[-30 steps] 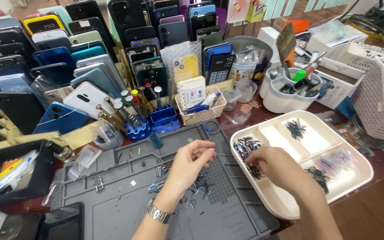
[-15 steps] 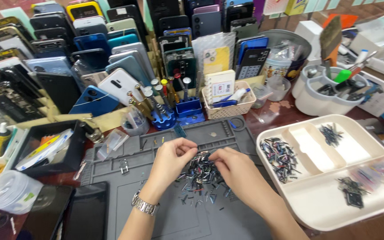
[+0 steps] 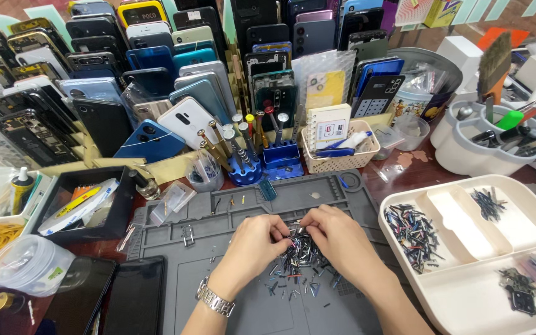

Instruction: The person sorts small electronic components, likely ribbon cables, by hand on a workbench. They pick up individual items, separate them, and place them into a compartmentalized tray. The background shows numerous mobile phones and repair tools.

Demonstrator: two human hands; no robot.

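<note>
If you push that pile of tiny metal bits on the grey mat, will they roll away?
The tiny metal bits look thin and flat, so they would probably slide and scatter rather than roll. They seem very light, so a nudge from the left hand or right hand could spread them. The grey mat looks rubbery and may slow them.

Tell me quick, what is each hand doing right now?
Left hand: fingers curled, pinching in the pile of small metal parts on the grey mat.
Right hand: fingertips pinched on a small part at the pile's top.
</note>
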